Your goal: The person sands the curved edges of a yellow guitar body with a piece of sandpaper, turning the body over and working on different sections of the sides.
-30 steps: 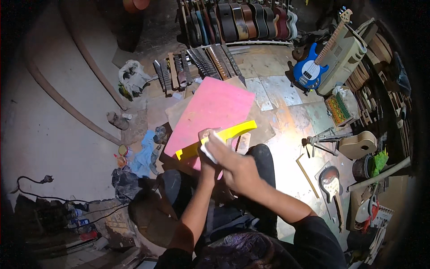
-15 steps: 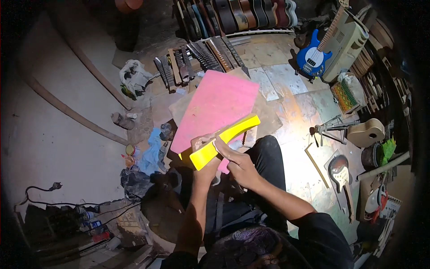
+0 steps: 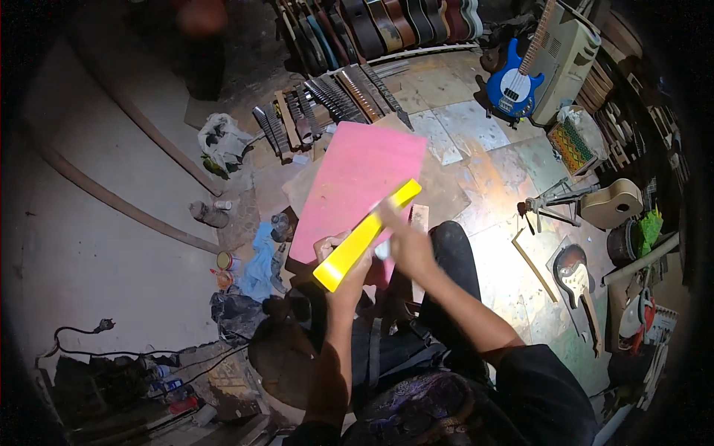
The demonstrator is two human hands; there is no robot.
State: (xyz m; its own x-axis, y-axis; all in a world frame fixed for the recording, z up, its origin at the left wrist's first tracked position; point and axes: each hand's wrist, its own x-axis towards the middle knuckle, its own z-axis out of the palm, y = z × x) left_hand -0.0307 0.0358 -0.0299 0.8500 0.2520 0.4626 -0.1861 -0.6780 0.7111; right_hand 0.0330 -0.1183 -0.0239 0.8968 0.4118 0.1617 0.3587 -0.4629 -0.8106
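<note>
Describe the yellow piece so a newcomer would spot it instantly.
Start from the big pink panel mid-view. Across its lower-right edge, a long yellow piece slants up rightward in the left hand, right hand alongside. Its bright yellow and flared near end set it apart from the flat pink panel.

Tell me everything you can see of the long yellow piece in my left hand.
The yellow piece is long, smooth-looking and bright, widening toward its near end; its material is unclear. It slants from lower left to upper right, overlapping the pink board in view. The left hand grips it toward its near end; the blurred right hand is at its upper half, contact unclear.
</note>
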